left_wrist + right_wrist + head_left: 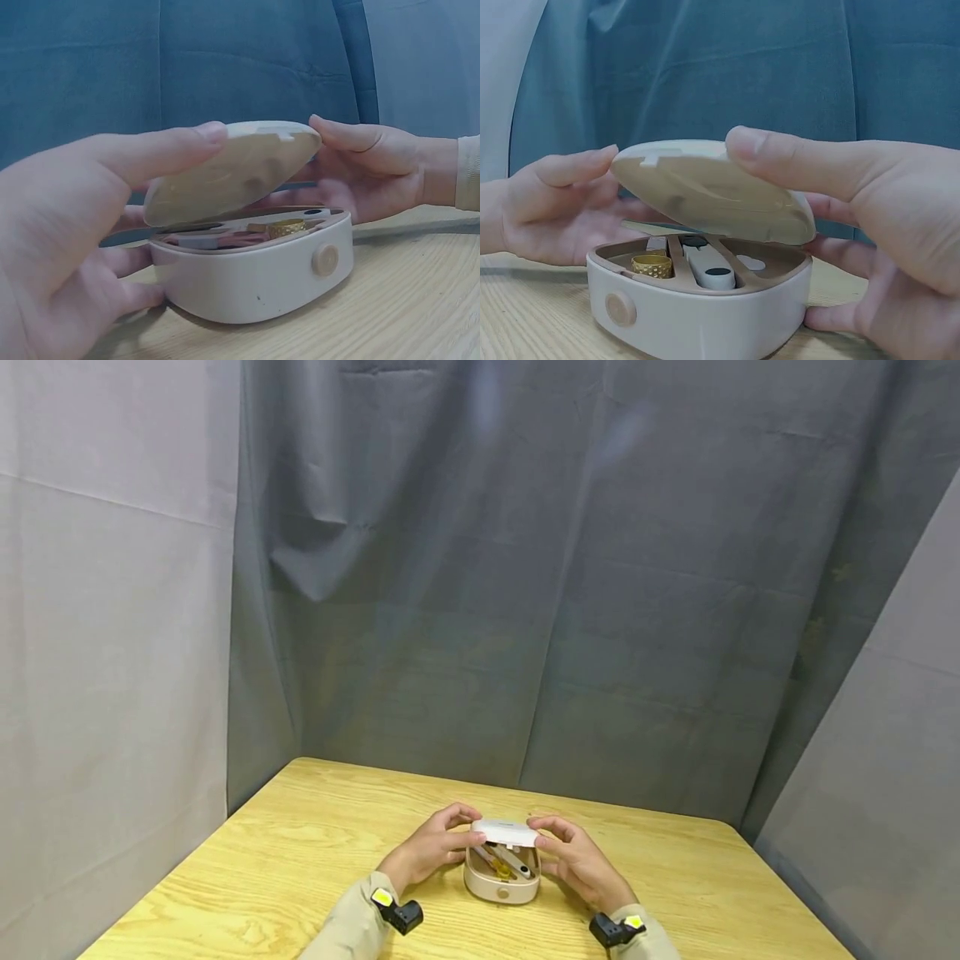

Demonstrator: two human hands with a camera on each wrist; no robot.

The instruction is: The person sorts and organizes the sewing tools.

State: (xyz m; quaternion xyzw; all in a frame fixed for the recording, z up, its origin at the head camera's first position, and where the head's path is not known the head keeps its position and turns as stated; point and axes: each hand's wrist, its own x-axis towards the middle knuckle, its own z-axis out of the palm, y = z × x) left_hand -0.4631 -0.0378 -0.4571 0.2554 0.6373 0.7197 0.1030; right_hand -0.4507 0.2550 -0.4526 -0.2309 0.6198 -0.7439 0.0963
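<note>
A small white box with a round beige button stands on the table, its hinged lid tilted partway up. My left hand holds the lid at its left side, thumb on the edge and fingers behind. On the opposite side, my right hand grips the lid the same way, and its lower fingers reach the box wall. Inside the brown tray, a gold dimpled thimble sits at the front left. Beside it lies a slim white tool with dark round ends. Some pinkish items show near the thimble.
The light wooden table extends around the box on all sides. Grey curtains hang behind it, with paler cloth at the left and right. Each sleeved wrist carries a small black camera.
</note>
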